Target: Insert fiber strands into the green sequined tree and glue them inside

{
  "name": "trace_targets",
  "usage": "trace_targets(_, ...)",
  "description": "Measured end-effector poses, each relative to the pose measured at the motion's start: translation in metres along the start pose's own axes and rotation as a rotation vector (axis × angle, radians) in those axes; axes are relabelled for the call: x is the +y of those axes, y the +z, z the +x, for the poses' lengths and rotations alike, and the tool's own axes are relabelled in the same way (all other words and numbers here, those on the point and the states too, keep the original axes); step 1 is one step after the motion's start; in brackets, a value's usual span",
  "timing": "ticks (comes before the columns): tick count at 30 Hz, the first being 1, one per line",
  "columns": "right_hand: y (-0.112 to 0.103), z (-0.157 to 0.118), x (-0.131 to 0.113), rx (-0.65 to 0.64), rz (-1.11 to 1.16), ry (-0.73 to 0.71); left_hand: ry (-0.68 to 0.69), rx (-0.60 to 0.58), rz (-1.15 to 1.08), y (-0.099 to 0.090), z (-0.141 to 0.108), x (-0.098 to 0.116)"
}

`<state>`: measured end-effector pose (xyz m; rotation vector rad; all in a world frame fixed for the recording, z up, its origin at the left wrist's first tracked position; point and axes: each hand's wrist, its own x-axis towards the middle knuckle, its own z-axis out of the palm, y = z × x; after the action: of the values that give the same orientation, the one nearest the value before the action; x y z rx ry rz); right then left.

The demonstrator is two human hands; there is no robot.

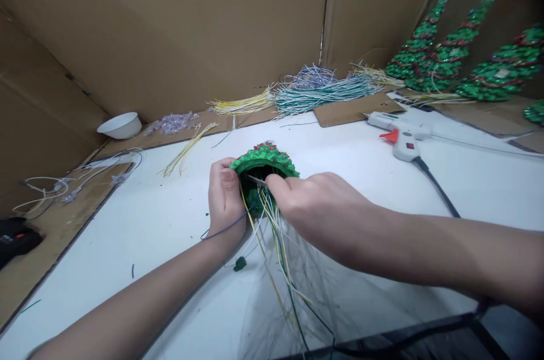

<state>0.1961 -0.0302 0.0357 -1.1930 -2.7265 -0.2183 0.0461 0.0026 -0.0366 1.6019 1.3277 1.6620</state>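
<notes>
My left hand is closed around the left side of a small green Christmas tree, tipped so that its hollow base faces me. Several white, yellow and green wires hang out of the hollow toward the table's front edge. A blue wire crosses my left wrist. My right hand is closed at the right of the opening, on a thin grey metal-looking tool whose tip reaches into the base. The tool's exact kind is hidden by my fingers.
Bundles of yellow and green wires lie at the back. Right of them are a hot glue gun with its cord and several decorated trees. A white bowl and clear plastic pieces are at back left.
</notes>
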Motion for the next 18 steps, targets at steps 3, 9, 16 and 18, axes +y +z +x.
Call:
trace_targets(3, -0.013, 0.001, 0.004, -0.11, 0.039, 0.06, 0.001, -0.015, -0.036, 0.0, -0.001, -0.001)
trace_targets(9, -0.027, 0.003, 0.008, -0.216, 0.05, 0.122, -0.007, -0.028, -0.082, 0.0, -0.002, -0.001)
trace_targets(16, -0.023, 0.0, 0.004, -0.096, 0.046, 0.132, -0.012, -0.027, -0.073, 0.003, -0.004, 0.003)
trace_targets(18, -0.022, -0.001, 0.002, -0.083, 0.036, 0.123, -0.01, -0.034, -0.052, 0.002, -0.004, 0.004)
